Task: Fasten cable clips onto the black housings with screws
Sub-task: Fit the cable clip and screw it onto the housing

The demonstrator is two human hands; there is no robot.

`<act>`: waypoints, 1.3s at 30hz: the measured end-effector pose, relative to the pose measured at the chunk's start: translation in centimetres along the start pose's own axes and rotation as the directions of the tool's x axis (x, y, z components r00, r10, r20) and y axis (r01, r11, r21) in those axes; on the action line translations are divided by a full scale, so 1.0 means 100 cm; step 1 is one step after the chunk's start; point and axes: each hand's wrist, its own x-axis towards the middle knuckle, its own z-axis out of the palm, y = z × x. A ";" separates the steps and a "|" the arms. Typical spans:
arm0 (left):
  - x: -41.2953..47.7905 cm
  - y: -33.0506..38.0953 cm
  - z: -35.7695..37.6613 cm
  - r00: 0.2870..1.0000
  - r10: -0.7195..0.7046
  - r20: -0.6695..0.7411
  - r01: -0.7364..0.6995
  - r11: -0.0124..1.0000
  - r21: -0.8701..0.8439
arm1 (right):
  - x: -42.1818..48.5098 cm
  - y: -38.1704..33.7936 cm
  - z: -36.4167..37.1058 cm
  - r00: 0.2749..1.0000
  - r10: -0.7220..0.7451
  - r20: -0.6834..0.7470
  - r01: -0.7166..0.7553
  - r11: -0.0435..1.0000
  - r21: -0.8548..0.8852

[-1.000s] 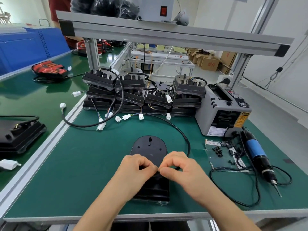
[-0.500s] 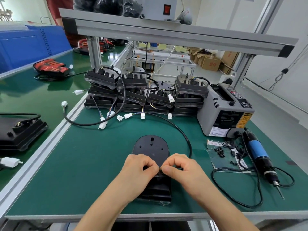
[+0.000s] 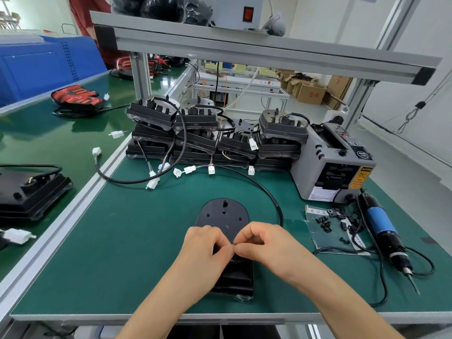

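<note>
Head view: black housing [image 3: 223, 216] lies mid-desk [image 3: 122, 241]. Left hand [image 3: 205, 248] and right hand [image 3: 266, 245] cover its near half, fingers curled, tips pinched together; anything pinched is hidden. Right of the housing, a plastic sheet [image 3: 318, 237] carries loose screws [image 3: 324, 222].

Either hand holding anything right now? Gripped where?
Cannot tell: left hand and right hand pinch fingertips together over the black housing; anything between them is hidden.
</note>
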 end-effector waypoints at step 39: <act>-0.024 -0.026 -0.015 0.949 0.312 -0.053 -0.306 0.946 0.104 | 0.007 -0.026 0.000 0.981 0.108 0.163 -0.091 0.990 -0.108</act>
